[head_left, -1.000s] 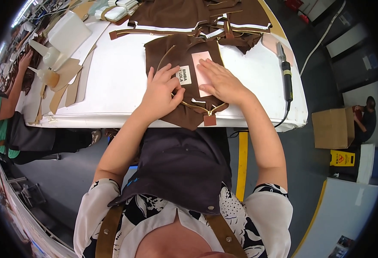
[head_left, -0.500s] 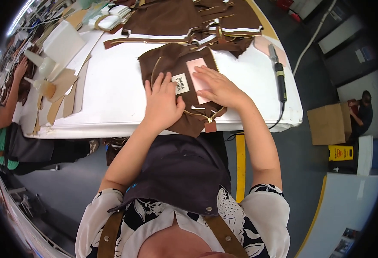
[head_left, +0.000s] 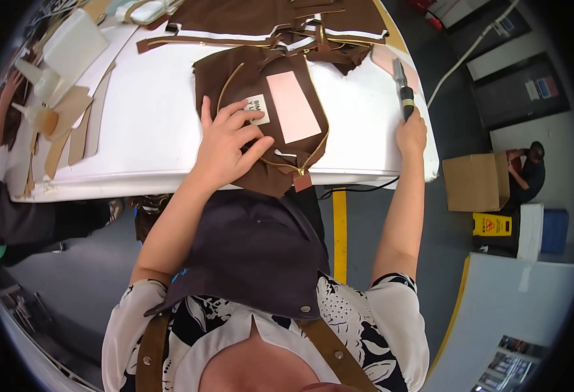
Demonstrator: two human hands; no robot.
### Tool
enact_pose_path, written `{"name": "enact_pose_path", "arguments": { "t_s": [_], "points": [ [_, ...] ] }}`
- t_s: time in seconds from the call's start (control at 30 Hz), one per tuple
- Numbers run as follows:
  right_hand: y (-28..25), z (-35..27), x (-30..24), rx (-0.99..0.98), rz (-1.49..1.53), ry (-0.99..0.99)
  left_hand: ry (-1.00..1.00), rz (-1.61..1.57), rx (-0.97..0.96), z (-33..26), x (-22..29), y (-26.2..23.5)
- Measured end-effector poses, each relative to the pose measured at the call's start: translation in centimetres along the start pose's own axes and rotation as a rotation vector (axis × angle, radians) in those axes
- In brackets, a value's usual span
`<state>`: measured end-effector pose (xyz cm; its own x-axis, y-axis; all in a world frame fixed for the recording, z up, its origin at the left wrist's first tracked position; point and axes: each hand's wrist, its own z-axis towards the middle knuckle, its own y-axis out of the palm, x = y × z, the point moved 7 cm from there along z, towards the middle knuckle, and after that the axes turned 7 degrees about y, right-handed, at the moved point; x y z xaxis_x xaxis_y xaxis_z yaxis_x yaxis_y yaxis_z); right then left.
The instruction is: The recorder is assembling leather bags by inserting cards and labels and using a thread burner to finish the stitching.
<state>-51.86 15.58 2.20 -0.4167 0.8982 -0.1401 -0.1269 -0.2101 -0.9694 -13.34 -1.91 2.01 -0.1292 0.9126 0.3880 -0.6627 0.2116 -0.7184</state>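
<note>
Brown fabric (head_left: 251, 75) lies beneath the left hand (head_left: 227, 147).

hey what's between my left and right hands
In the head view, a pink panel lying on zippered brown fabric, then a stretch of white tabletop up to your right hand.

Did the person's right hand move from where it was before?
Yes. Judged against the white table, the right hand went rightward, off the pink rectangle, and is now closed around the black-handled tool.
</note>
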Motion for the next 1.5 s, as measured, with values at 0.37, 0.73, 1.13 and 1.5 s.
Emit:
{"name": "enact_pose_path", "arguments": {
  "t_s": [0.37, 0.73, 1.13, 1.5],
  "points": [
    [-1.8, -8.0, 2.7, -0.265, 0.967, 0.045, 0.208, -0.016, -0.204, -1.4, 1.8, -0.4],
    [-6.7, -24.0, -5.6, -0.789, 0.732, -0.139, 0.212, 0.026, -0.187, -1.7, 3.0, 1.2],
    [-7.6, -25.6, -6.7, -0.518, 0.325, -0.327, 0.137, 0.042, -0.111, -1.8, 3.3, 1.6],
    [-7.5, -26.0, -7.8, -0.263, 0.235, -0.505, 0.165, 0.036, -0.078, -2.0, 3.4, 1.6]
  ]
}}
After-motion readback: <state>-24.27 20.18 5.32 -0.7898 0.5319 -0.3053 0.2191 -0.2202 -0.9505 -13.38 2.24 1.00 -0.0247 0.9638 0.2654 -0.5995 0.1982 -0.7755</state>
